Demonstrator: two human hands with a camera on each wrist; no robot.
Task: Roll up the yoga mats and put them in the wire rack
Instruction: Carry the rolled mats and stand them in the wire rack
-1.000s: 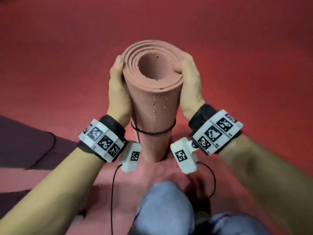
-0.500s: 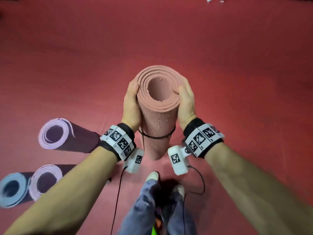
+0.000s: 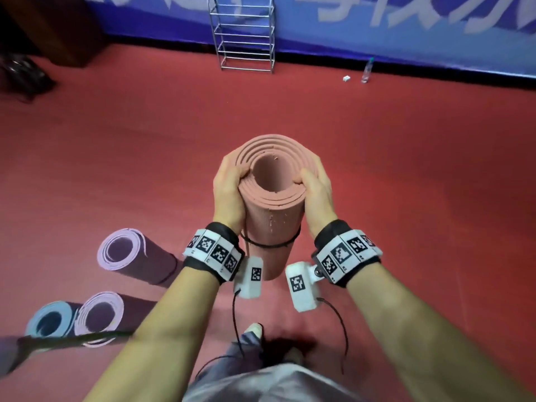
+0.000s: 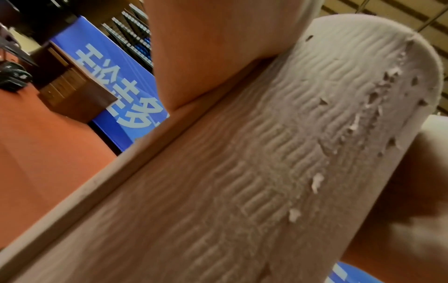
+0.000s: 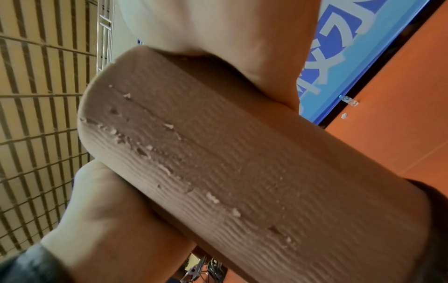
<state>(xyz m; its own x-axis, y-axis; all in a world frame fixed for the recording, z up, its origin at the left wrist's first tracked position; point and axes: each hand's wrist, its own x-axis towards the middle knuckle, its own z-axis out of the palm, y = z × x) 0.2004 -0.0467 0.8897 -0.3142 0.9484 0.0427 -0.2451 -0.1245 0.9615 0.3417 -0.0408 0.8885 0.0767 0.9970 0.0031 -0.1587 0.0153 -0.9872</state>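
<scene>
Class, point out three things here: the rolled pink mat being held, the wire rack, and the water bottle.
Rolled pink mat (image 3: 268, 227): head view, ribbed outer side.
Wire rack (image 3: 244, 34): head view, a middle shelf.
Water bottle (image 3: 367, 70): head view, its body.

1. We see even, fairly bright indoor light on the red floor (image 3: 116, 158); a small dark shadow pools by the feet.
2. Edges bend and smear around the pink mat (image 3: 272, 204).
3. Both wrist views are soft and warm-tinted.
</scene>
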